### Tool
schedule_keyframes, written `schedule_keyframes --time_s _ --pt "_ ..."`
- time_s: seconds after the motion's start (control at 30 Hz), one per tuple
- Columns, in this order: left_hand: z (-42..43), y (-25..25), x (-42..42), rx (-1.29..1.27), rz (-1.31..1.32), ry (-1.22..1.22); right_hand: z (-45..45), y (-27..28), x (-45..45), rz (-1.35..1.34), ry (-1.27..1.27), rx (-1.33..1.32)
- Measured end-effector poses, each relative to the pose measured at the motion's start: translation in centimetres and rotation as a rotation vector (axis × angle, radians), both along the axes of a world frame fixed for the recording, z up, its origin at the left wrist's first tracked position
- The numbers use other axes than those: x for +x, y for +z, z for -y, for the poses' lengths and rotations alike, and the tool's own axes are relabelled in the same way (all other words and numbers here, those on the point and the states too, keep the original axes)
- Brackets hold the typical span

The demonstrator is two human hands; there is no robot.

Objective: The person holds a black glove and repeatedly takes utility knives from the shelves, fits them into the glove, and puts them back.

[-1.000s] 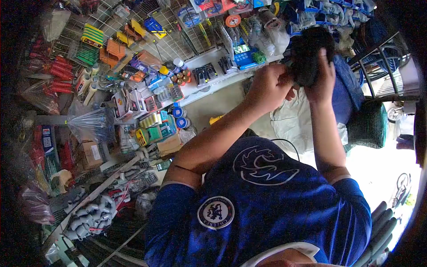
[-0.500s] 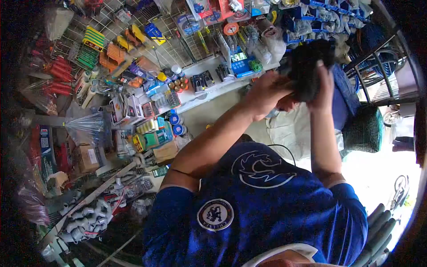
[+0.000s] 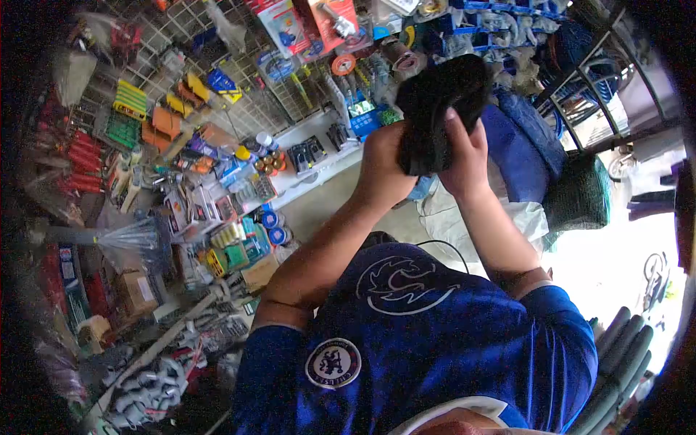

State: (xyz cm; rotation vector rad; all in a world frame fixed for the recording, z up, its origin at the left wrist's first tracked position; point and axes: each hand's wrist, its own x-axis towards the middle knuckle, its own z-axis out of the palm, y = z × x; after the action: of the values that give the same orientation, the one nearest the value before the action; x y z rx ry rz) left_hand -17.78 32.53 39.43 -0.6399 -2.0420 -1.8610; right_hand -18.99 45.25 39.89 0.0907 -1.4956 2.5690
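A soft black bundle, apparently folded fabric (image 3: 444,90), is held up between both hands in front of my chest. My left hand (image 3: 388,159) grips its lower left side, with the fingers largely hidden behind it. On its lower right side, my right hand (image 3: 465,156) is closed, thumb lying across the front. What exactly the black bundle is I cannot make out, as it is very dark and slightly blurred.
Hanging packets on a wire rack (image 3: 250,101) and a white shelf with small goods (image 3: 312,185) stand to the left. Grey pipe fittings (image 3: 148,391) lie lower left. On the right are a blue roll (image 3: 518,148), green netting (image 3: 580,196) and a metal frame (image 3: 580,94).
Both hands and the black bundle have shifted left in the view, and the bundle is turned differently. The background has also shifted left as the head moved.
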Motion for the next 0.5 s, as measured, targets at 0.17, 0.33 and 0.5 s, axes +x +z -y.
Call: schedule_keyframes --time_s 0.17,0.33,0.5 --pt "0.2 -1.6 0.2 0.182 0.140 -0.084 -1.2 1.1 -0.7 -0.014 0.054 -0.230" --pt "0.9 -2.0 0.9 0.308 0.288 -0.136 -0.5 0.6 0.8 0.034 0.447 -0.528" --pt "1.2 -1.0 1.1 0.071 0.043 0.053 0.7 0.4 0.4 0.005 0.165 -0.101"
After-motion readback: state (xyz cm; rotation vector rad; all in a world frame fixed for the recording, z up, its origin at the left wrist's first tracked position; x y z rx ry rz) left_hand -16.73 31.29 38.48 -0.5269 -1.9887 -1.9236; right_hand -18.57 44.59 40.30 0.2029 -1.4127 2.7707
